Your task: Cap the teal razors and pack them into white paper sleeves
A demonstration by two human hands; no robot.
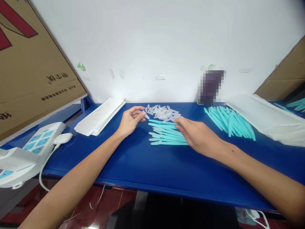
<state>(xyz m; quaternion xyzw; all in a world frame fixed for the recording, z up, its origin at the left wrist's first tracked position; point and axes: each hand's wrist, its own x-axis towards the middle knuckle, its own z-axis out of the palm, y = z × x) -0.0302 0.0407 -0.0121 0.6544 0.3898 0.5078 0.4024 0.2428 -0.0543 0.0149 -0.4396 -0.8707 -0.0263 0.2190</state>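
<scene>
My left hand (130,121) rests on the blue table (133,165) and pinches a small clear plastic cap at its fingertips, beside a pile of clear caps (162,113). My right hand (194,133) lies over the right ends of a row of teal plastic handles (164,135) and grips the topmost handle (162,122), which points left toward the left hand's fingertips.
A bigger heap of teal handles (228,122) lies to the right, by a stack of white bags (267,119). More white bags (101,116) lie at the left. A white machine with a cable (26,152) sits at the left edge. Cardboard boxes (30,63) lean against the wall.
</scene>
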